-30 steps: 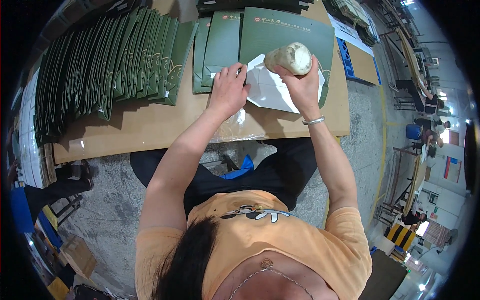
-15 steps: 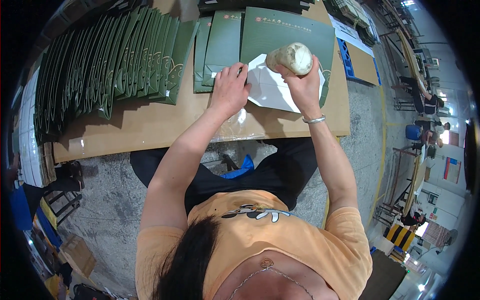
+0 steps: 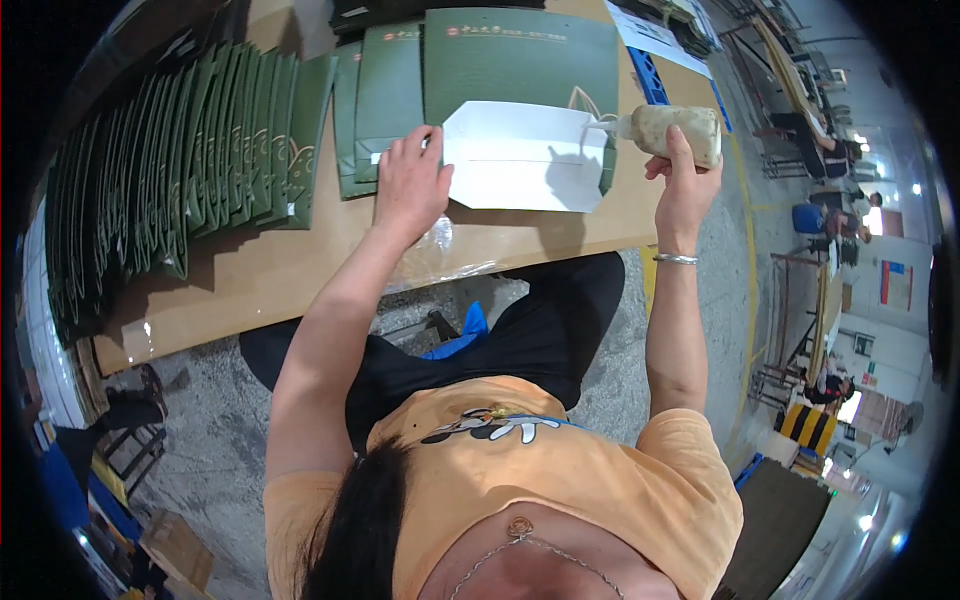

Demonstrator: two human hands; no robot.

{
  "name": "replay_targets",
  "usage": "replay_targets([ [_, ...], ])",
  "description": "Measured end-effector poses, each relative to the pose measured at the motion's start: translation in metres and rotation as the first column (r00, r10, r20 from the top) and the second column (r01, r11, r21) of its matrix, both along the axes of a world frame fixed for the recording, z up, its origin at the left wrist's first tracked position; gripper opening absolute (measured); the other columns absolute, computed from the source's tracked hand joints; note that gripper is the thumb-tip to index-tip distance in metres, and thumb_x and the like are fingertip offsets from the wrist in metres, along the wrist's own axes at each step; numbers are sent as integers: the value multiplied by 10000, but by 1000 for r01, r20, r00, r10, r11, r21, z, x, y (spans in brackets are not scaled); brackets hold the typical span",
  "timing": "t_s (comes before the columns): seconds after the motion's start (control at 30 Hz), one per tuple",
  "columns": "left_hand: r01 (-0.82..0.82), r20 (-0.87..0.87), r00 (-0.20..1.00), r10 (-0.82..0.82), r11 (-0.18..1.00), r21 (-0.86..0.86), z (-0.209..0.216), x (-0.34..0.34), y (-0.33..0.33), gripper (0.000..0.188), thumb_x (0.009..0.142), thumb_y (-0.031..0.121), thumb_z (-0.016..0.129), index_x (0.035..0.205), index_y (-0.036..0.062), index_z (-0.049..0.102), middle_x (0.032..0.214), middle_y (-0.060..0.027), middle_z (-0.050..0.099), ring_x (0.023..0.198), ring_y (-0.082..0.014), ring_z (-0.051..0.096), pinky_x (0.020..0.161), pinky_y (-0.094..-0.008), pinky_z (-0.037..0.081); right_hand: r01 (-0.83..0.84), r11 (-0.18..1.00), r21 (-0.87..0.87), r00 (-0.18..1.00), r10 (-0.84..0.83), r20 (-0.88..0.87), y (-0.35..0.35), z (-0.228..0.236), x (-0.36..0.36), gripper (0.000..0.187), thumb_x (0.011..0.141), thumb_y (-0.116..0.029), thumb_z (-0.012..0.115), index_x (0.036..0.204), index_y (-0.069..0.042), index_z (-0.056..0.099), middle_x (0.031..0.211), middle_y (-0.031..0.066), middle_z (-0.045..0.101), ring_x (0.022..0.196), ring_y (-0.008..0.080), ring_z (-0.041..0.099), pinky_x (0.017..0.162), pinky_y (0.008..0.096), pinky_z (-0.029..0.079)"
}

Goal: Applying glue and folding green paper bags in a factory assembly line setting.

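White paperboard caught my eye: a panel [image 3: 500,185] with clipped corners and a crease across it, lying over the lower part of a large green paper bag [image 3: 530,65]. I had the left hand [image 3: 408,185] at the panel's left edge, fingers bent and close together — whether they pinched anything, I could not tell from my end. I had the right hand [image 3: 680,195] wrapped around a grimy cream squeeze bottle [image 3: 655,130] just past the panel's right end, tipped sideways so its thin nozzle [image 3: 608,126] pointed left, over the panel's right edge; contact I could not make out. One silver bangle [image 3: 677,259] circled that wrist. Left of the panel I saw narrower green paper bags [image 3: 392,90] lying flat and — farther left — a tight row of green bags [image 3: 180,150] standing on edge. Brown tabletop [image 3: 250,290] showed nearer the wearer than the panel.
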State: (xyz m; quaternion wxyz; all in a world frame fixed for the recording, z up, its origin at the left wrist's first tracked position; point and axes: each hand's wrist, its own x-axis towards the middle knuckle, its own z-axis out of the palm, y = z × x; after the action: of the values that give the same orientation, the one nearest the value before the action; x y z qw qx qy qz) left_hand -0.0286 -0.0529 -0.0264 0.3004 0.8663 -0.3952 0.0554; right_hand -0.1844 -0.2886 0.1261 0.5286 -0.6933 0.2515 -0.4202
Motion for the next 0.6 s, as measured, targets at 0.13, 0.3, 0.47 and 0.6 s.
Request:
replay_targets([
  [0.13,19,-28,999,-19,1000,20,1,-1,-4,529,866,218,632,1334,20,485,1314,-116,477,1150,-301,471,985,-433,365,76,992,-100,994,-84,-75,-10,-5,-18,382,835,-148,765,1037,-8,473,817,93,629,540,129,599,469,249,478],
  [0.3,19,-22,1000,-18,999,30,1,-3,-6,529,866,218,635,1334,23,486,1312,-109,478,1144,-300,473,978,-431,367,65,987,-149,984,-88,-157,-10,-11,-11,395,845,-139,759,1063,-3,459,847,100,630,574,137,613,505,253,491],
  [0.47,23,-15,1000,-23,1000,19,3,-2,-5,528,863,213,640,1331,23,489,1310,-109,479,1139,-301,477,975,-427,368,61,972,-225,978,-103,-182,-8,-12,-5,448,834,-197,786,1076,-9,459,859,86,629,599,119,615,513,245,492],
  [0.6,22,-21,1000,-21,1000,23,3,-2,-4,529,861,214,641,1329,20,489,1308,-114,480,1138,-303,478,973,-426,369,36,971,-236,975,-86,-206,-13,-20,-10,503,806,-222,810,1111,-2,476,888,85,639,606,105,618,512,230,506],
])
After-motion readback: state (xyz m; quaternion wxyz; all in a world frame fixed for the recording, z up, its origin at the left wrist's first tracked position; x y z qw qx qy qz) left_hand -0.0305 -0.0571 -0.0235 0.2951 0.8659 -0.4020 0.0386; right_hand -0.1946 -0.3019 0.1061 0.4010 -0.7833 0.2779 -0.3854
